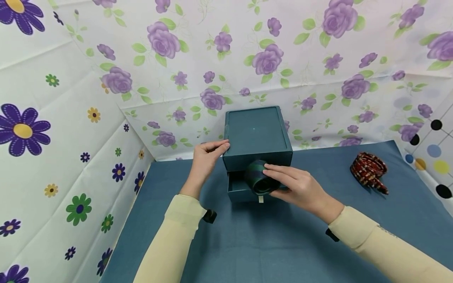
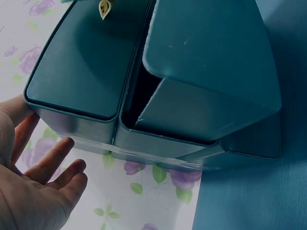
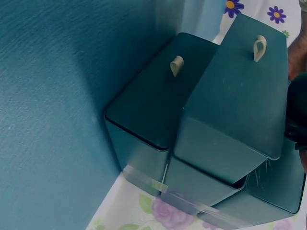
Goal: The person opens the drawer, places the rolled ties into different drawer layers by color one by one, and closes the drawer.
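Observation:
A dark teal drawer cabinet (image 1: 256, 131) stands against the back wall, with one drawer (image 1: 238, 196) pulled out. My left hand (image 1: 207, 161) touches the cabinet's upper left edge with thumb and fingertips. In the left wrist view, the other fingers of the left hand (image 2: 43, 187) are loosely bent and hold nothing. Over the open drawer, my right hand (image 1: 297, 182) grips a rolled dark green and navy cloth strip (image 1: 256, 177), perhaps a necktie. The thumb is partly hidden. At the right wrist view's edge, the dark roll (image 3: 297, 105) shows only in part.
A red and black plaid roll (image 1: 368, 173) with a loose end lies to the right on the blue tablecloth (image 1: 247, 251). Flowered cloth walls (image 1: 198, 78) enclose the back and sides. The pulled-out drawer (image 3: 235, 91) juts beyond the neighbouring drawers and bears a pale loop tab (image 3: 259, 48).

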Demonstrator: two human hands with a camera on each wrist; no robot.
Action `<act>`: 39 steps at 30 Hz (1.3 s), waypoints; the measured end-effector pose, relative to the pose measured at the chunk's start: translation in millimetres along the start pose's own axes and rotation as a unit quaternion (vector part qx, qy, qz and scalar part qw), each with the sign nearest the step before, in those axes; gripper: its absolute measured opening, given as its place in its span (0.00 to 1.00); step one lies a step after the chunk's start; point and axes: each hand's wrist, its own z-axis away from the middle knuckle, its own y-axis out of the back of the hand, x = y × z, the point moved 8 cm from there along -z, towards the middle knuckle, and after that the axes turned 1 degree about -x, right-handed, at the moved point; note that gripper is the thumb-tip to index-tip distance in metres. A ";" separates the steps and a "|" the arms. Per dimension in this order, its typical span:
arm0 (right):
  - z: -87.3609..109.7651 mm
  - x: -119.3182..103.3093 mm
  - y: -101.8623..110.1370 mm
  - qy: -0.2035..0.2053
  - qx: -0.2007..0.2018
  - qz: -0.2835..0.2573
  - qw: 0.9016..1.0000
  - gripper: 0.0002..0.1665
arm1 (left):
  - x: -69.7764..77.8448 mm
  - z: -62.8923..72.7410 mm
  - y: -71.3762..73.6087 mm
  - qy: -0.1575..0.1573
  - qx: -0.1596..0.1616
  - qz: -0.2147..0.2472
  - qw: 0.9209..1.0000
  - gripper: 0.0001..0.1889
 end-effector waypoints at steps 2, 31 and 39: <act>2.2 1.8 -3.0 -0.008 -0.011 0.005 1.000 0.44 | -0.2 -0.1 -0.5 0.001 -0.001 -0.002 1.000 0.15; 2.8 20.5 -14.9 -0.180 -0.107 -0.064 0.976 0.40 | -1.0 0.5 -0.1 -0.006 0.001 0.000 1.000 0.14; 4.1 26.1 -16.2 -0.240 -0.127 -0.085 0.959 0.39 | -1.2 -0.2 0.2 -0.007 0.002 0.000 1.000 0.14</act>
